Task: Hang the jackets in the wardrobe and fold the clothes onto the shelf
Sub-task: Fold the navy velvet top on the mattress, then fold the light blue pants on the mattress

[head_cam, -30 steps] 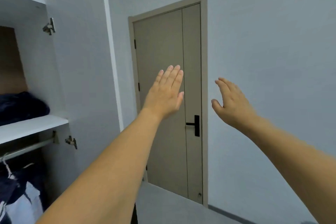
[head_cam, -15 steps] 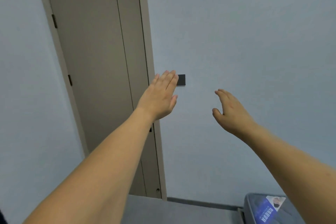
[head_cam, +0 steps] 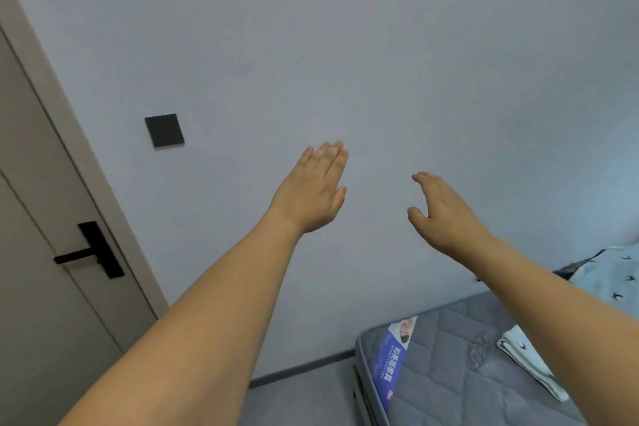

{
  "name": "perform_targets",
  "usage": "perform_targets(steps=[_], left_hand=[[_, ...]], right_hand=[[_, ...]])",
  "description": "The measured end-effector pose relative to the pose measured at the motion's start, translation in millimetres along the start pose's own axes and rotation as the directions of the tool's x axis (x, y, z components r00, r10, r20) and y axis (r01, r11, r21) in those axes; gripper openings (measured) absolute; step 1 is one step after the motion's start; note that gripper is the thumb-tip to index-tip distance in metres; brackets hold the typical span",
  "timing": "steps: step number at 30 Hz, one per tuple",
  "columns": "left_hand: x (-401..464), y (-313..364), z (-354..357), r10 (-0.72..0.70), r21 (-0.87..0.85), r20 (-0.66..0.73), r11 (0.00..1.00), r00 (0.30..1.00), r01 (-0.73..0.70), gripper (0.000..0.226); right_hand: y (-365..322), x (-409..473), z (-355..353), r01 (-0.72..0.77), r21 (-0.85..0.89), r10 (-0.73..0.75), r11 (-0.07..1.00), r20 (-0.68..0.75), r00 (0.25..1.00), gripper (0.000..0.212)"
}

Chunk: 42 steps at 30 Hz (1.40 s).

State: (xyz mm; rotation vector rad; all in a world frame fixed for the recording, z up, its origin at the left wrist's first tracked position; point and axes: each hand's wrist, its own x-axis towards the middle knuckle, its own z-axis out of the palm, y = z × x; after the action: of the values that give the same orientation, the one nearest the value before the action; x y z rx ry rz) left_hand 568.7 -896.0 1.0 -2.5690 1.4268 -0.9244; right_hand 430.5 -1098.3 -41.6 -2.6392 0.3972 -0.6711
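My left hand (head_cam: 313, 192) is raised in front of the grey wall, fingers straight and together, holding nothing. My right hand (head_cam: 441, 214) hovers beside it, fingers relaxed and slightly bent, also empty. A light blue garment with small dark bird prints (head_cam: 608, 278) lies on the grey quilted mattress (head_cam: 449, 367) at the lower right, partly hidden by my right forearm. A folded pale cloth (head_cam: 525, 356) lies on the mattress near it. The wardrobe is out of view.
A beige door (head_cam: 41, 287) with a black handle (head_cam: 91, 252) stands at the left. A black wall switch (head_cam: 164, 130) sits on the grey wall. Grey floor (head_cam: 304, 398) shows between the door and the mattress corner.
The view has swung right, away from the wardrobe and door, toward the mattress. Both hands stay raised and empty in about the same pose.
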Motion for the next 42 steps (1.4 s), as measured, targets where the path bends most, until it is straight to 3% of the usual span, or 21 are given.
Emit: perform_targets(steps=[12, 17, 21, 25, 28, 31, 33, 38, 42], left_hand=[[208, 150, 133, 0.262, -0.189, 0.024, 0.949, 0.965, -0.253, 0.064], [283, 229, 222, 0.401, -0.311, 0.010, 0.872, 0.916, -0.379, 0.063], [321, 312, 338, 0.475, -0.410, 0.079, 0.817, 0.876, -0.406, 0.063], [308, 407, 466, 0.609, -0.505, 0.190, 0.734, 0.771, -0.455, 0.068], [274, 476, 547, 0.724, -0.569, 0.280, 0.654, 0.630, -0.499, 0.075], [237, 526, 608, 0.822, -0.603, 0.334, 0.563, 0.461, -0.565, 0.080], [216, 557, 649, 0.844, -0.602, 0.372, 0.537, 0.387, -0.591, 0.082], [195, 594, 719, 0.843, -0.611, 0.429, 0.536, 0.326, -0.583, 0.090], [198, 601, 753, 0.835, -0.661, 0.453, 0.550, 0.313, -0.510, 0.080]], right_hand=[[259, 19, -2, -0.398, -0.011, 0.398, 0.917, -0.005, 0.917, 0.061], [358, 9, 25, -0.587, 0.003, 0.586, 0.810, -0.053, 0.809, 0.056], [453, -14, 85, -0.719, -0.046, 0.720, 0.694, 0.011, 0.694, 0.057], [551, -50, 153, -0.798, -0.124, 0.807, 0.589, 0.036, 0.590, 0.059], [606, -82, 210, -0.827, -0.188, 0.847, 0.530, 0.083, 0.525, 0.066], [641, -116, 265, -0.800, -0.280, 0.848, 0.530, 0.181, 0.498, 0.079], [664, -138, 302, -0.780, -0.343, 0.851, 0.523, 0.262, 0.455, 0.086], [707, -166, 360, -0.771, -0.367, 0.845, 0.521, 0.354, 0.402, 0.105], [732, -170, 375, -0.782, -0.327, 0.829, 0.531, 0.391, 0.400, 0.116]])
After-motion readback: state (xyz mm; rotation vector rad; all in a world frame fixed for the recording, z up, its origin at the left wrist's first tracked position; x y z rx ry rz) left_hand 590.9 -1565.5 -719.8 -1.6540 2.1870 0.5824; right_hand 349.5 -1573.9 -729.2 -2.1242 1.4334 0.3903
